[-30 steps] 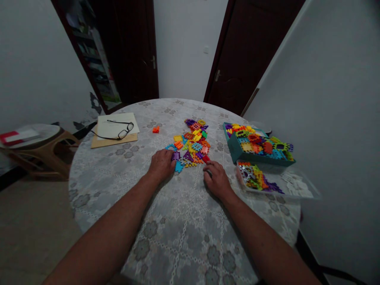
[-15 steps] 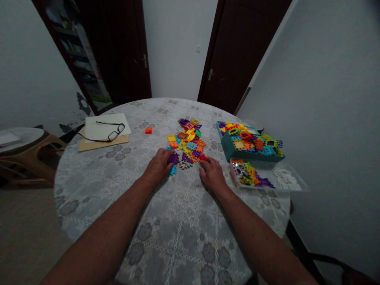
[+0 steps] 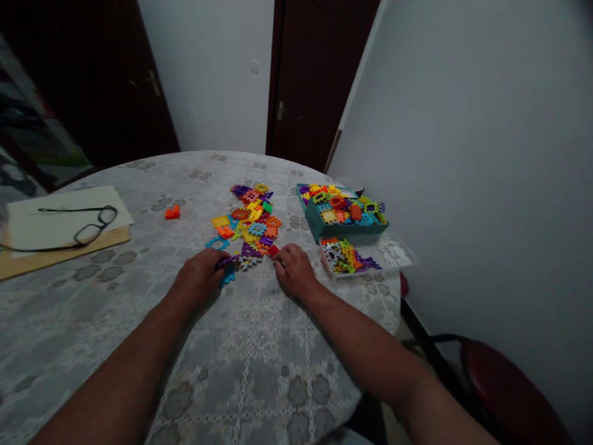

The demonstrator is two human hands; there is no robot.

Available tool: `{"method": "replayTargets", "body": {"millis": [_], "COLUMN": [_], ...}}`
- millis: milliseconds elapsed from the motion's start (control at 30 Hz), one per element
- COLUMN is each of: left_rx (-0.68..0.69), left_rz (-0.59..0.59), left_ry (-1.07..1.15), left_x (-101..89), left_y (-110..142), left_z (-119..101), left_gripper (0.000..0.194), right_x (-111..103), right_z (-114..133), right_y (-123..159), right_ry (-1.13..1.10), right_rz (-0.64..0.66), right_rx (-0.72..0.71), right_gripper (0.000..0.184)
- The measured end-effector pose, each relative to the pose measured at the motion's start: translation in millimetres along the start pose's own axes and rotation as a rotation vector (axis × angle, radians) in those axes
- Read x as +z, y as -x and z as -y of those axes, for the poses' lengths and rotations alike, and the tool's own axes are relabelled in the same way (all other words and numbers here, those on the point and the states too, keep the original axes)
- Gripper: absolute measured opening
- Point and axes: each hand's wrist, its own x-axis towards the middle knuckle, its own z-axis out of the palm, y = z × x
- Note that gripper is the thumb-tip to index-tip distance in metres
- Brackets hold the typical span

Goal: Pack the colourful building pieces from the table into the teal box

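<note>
Holds a purple piece (image 3: 225, 262) tilted at the near left side of a multicoloured pile (image 3: 257, 228), with the fingers of the left hand (image 3: 199, 275) closed on its edge. Touches a red piece (image 3: 273, 251) at the near right side of the pile with the fingers of the right hand (image 3: 294, 270), curled inward; impossible to tell a grip from mere contact. Includes a grey piece (image 3: 249, 262) between the hands and a blue piece (image 3: 228, 275) beside the left fingers, flat on the desk (image 3: 264, 321). Continues, left of the pile, with an orange piece (image 3: 173, 212), then glasses (image 3: 69, 210) on a white sheet (image 3: 28, 225) overlapping a brown board (image 3: 106, 240). Continues, right of the pile, with a green box (image 3: 347, 229) full of coloured pieces and, nearer, a clear tray (image 3: 333, 275) with coloured pieces at left and white pieces (image 3: 393, 253) at right.
</note>
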Motion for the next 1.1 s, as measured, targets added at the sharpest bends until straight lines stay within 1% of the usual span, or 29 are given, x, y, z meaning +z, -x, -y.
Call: {"method": "replayTargets", "body": {"millis": [67, 167, 367, 500, 633, 700, 767, 833, 900, 1000, 1067, 1100], "left_rx": [0.011, -0.001, -0.012, -0.009, -0.026, -0.034, -0.03, -0.024, -0.025, -0.024, -0.029, -0.032], "left_rz": [-0.001, 0.017, 0.003, -0.011, 0.013, 0.01, -0.01, -0.022, -0.02, -0.017, -0.017, -0.016], "left_ry": [0.009, 0.008, 0.006, -0.069, -0.133, -0.144, -0.135, -0.126, -0.126, -0.117, -0.101, -0.092], "left_x": [0.1, -2.8, -5.4, -3.8, -4.3, -4.2, -3.3, -2.2, -1.7, -2.3, -3.1, -3.4], "left_y": [-1, 0, 2, 3, 2, 2, 2, 2, 2, 3, 3, 4], "left_z": [2, -1, -5, -8, -15, -17, -17, -16, -16, -16, -17, -18], "left_gripper": [0.037, 0.039, 0.033, 0.031, 0.032, 0.031, 0.029, 0.027, 0.026, 0.027, 0.026, 0.026], "right_x": [-5, -9, -3, -1, -9, -19, -33, -52, -72, -102, -120, -128], "right_z": [5, 9, 5, 4, 7, 11, 15, 19, 17, 1, -20, -32], "right_y": [3, 9, 10, 9, 12, 13, 13, 10, -2, -36, -70, -88], "right_ry": [-0.016, -0.041, -0.078, -0.115, -0.168, -0.192, -0.198, -0.19, -0.168, -0.068, 0.05, 0.112], "right_rz": [-0.021, -0.035, -0.023, -0.027, -0.07, -0.097, -0.115, -0.116, -0.101, -0.108, -0.126, -0.124], "right_rx": [-0.03, -0.071, -0.059, -0.063, -0.078, -0.104, -0.132, -0.144, -0.148, -0.162, -0.146, -0.116], "right_gripper": [0.014, 0.013, 0.011, 0.015, 0.015, 0.018, 0.021, 0.024, 0.025, 0.025, 0.026, 0.027]}}
